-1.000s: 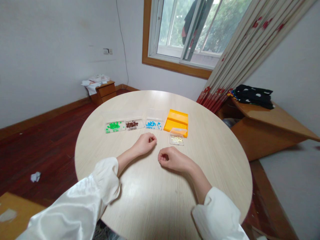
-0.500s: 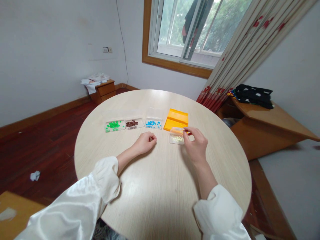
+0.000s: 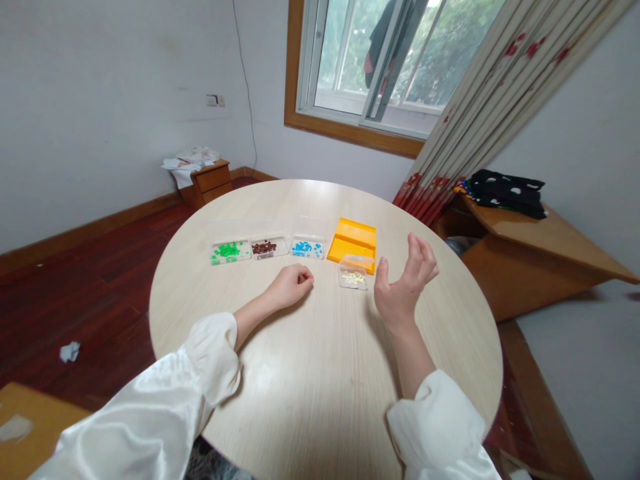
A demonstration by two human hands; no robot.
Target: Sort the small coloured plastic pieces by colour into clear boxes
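My left hand [image 3: 291, 285] rests on the round table [image 3: 320, 373] as a loose fist, with nothing visible in it. My right hand [image 3: 404, 287] is raised a little above the table, palm turned inward, fingers spread and curled, holding nothing. Just left of it sits a small clear box with pale yellow pieces [image 3: 354, 275], in front of an orange tray [image 3: 353, 240]. Farther left stand three clear boxes in a row: blue pieces [image 3: 307, 248], brown pieces [image 3: 269, 248], green pieces [image 3: 229, 252].
A window and a patterned curtain [image 3: 480, 100] lie behind the table. A wooden cabinet [image 3: 530, 253] with dark spotted cloth on it stands to the right. A small bedside cabinet [image 3: 207, 180] with papers sits by the far wall. Crumpled paper [image 3: 70, 351] lies on the dark floor.
My right hand went from a fist near the table's middle to the yellow-piece box, pinched at it, then lifted away to the right and spread its fingers. The left hand stayed still.
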